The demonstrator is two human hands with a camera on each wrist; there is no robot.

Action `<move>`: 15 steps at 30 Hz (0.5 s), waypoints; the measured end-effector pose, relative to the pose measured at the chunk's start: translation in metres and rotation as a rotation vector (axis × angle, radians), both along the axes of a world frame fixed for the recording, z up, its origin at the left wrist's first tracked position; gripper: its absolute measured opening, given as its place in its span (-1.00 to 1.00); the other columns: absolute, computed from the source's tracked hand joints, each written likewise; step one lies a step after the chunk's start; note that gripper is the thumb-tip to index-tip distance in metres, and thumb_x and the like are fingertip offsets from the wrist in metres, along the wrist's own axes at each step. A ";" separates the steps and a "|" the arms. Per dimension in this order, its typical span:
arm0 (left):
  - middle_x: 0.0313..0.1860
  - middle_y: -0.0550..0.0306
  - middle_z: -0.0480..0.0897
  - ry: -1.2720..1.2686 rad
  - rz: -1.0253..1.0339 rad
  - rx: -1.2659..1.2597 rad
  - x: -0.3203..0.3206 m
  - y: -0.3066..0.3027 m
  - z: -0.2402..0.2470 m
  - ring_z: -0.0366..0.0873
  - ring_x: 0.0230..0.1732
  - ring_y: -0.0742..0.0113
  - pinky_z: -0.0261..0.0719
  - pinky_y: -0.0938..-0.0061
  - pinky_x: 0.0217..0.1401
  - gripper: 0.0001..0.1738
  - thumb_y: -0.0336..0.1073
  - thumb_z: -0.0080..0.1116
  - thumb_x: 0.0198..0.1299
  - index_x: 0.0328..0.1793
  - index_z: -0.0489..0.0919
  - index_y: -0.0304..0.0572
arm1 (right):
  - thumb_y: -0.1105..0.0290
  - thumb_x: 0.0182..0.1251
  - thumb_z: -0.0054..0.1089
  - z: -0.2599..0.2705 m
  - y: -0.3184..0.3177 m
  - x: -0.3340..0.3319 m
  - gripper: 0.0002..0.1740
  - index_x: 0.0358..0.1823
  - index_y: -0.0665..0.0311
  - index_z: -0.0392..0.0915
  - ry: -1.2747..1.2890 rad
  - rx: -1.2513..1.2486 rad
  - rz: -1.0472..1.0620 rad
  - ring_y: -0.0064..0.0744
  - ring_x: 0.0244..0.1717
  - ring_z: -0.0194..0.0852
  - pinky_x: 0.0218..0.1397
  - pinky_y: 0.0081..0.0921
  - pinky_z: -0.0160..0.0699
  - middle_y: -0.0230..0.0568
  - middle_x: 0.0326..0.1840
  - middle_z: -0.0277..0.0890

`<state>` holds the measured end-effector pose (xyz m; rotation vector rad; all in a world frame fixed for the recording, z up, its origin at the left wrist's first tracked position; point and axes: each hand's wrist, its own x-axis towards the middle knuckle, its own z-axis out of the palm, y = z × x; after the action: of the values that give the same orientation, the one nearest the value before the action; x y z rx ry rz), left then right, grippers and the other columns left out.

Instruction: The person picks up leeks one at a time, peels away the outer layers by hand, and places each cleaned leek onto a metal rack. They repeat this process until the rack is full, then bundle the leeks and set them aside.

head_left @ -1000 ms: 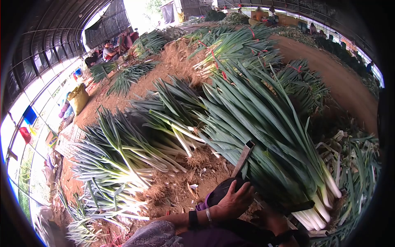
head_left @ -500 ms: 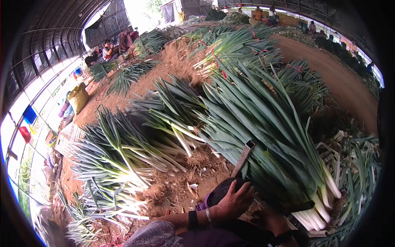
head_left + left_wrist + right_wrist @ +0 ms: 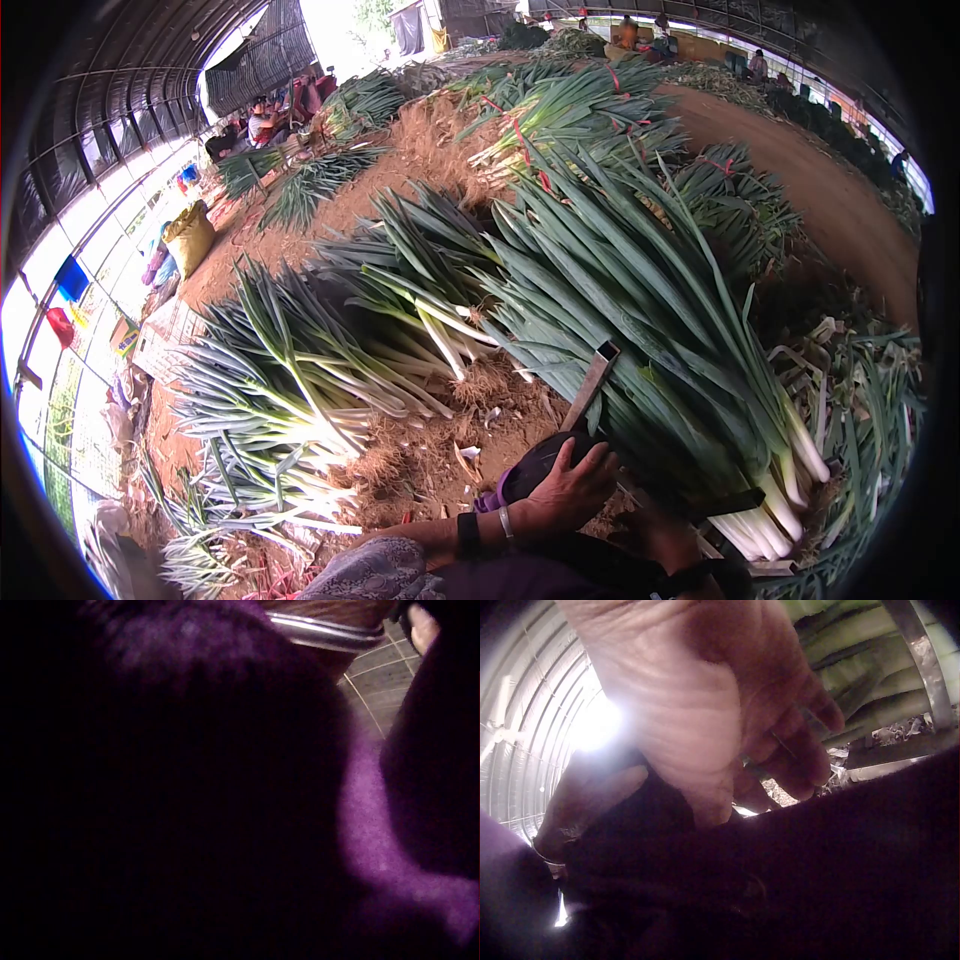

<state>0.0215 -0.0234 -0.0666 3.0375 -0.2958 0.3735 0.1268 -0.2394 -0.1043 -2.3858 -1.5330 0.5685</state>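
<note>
The left hand (image 3: 572,490) rests on a dark-clothed knee (image 3: 532,468), its fingers relaxed and holding nothing. Beside it, in shadow, hangs the right hand (image 3: 660,532). The right wrist view shows the right hand (image 3: 727,697) with loosely bent fingers and nothing in them, and the left hand (image 3: 592,799) lying on the dark cloth. A large bunch of green onions (image 3: 640,300) lies just past the hands, against a metal bar (image 3: 592,385), white ends toward the lower right. Dark and purple cloth (image 3: 367,817) fills most of the left wrist view.
More green onions (image 3: 300,370) lie in rows on the soil at left. Tied bundles (image 3: 590,110) are piled farther back. Loose leaves (image 3: 870,440) cover the right side. A yellow sack (image 3: 190,240) and a seated person (image 3: 262,125) are at far left.
Both hands have stayed in place. The seated person far left raised their arms toward the head and has since lowered them; a distant person at right has straightened slightly.
</note>
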 end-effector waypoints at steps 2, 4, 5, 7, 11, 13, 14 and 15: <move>0.32 -0.13 0.34 0.002 0.001 0.003 0.000 0.000 0.000 0.16 0.44 -0.05 0.21 -0.33 0.27 -0.54 -0.11 0.09 0.13 0.14 0.51 -0.11 | -0.12 0.21 0.24 -0.011 -0.002 0.002 -0.59 -0.08 -0.03 0.69 0.036 0.034 0.012 -0.06 -0.14 0.61 -0.08 -0.15 0.58 -0.15 -0.19 0.64; 0.31 -0.13 0.35 0.005 0.003 0.000 0.000 0.000 0.001 0.16 0.44 -0.05 0.21 -0.33 0.27 -0.54 -0.11 0.09 0.13 0.14 0.51 -0.11 | -0.09 0.22 0.25 -0.026 -0.005 0.005 -0.59 -0.08 -0.01 0.68 0.062 0.073 0.028 -0.06 -0.15 0.61 -0.09 -0.16 0.58 -0.15 -0.19 0.64; 0.31 -0.13 0.35 0.002 0.001 -0.003 0.000 0.000 0.001 0.16 0.44 -0.04 0.21 -0.33 0.27 -0.54 -0.11 0.09 0.13 0.14 0.51 -0.11 | -0.08 0.22 0.25 -0.033 -0.007 0.006 -0.59 -0.08 0.01 0.68 0.071 0.096 0.039 -0.06 -0.15 0.61 -0.10 -0.16 0.58 -0.14 -0.19 0.64; 0.31 -0.12 0.35 -0.002 -0.001 -0.011 0.000 0.000 0.000 0.16 0.44 -0.04 0.21 -0.32 0.27 -0.54 -0.11 0.10 0.12 0.14 0.50 -0.11 | -0.05 0.23 0.25 -0.038 -0.010 0.006 -0.60 -0.08 0.04 0.67 0.094 0.134 0.047 -0.06 -0.16 0.61 -0.10 -0.17 0.58 -0.14 -0.19 0.63; 0.31 -0.12 0.35 -0.005 0.007 -0.006 0.000 -0.001 0.000 0.17 0.44 -0.04 0.21 -0.32 0.27 -0.54 -0.11 0.10 0.12 0.14 0.50 -0.10 | -0.01 0.24 0.26 -0.040 -0.013 0.005 -0.61 -0.06 0.09 0.65 0.114 0.171 0.040 -0.07 -0.17 0.61 -0.11 -0.20 0.58 -0.13 -0.17 0.62; 0.31 -0.12 0.36 -0.003 0.005 -0.004 0.000 -0.001 0.000 0.17 0.44 -0.04 0.21 -0.32 0.27 -0.54 -0.11 0.10 0.12 0.14 0.50 -0.10 | 0.00 0.25 0.26 -0.037 -0.013 0.004 -0.60 -0.06 0.10 0.64 0.110 0.161 0.041 -0.06 -0.17 0.61 -0.10 -0.20 0.58 -0.12 -0.15 0.62; 0.31 -0.12 0.36 -0.001 0.005 -0.004 0.000 -0.001 0.001 0.17 0.44 -0.04 0.20 -0.32 0.27 -0.54 -0.11 0.10 0.12 0.14 0.50 -0.10 | 0.00 0.25 0.26 -0.034 -0.012 0.004 -0.60 -0.05 0.11 0.64 0.110 0.148 0.044 -0.06 -0.16 0.61 -0.09 -0.20 0.58 -0.12 -0.14 0.62; 0.31 -0.12 0.36 0.001 0.005 -0.004 -0.001 -0.001 0.002 0.17 0.44 -0.04 0.20 -0.32 0.27 -0.54 -0.11 0.10 0.12 0.14 0.50 -0.10 | 0.00 0.26 0.25 -0.031 -0.011 0.004 -0.60 -0.05 0.11 0.64 0.111 0.135 0.046 -0.05 -0.15 0.61 -0.08 -0.19 0.57 -0.11 -0.12 0.62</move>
<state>0.0208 -0.0239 -0.0650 3.0354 -0.2871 0.3720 0.1309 -0.2507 -0.1351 -2.1872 -1.5309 0.5773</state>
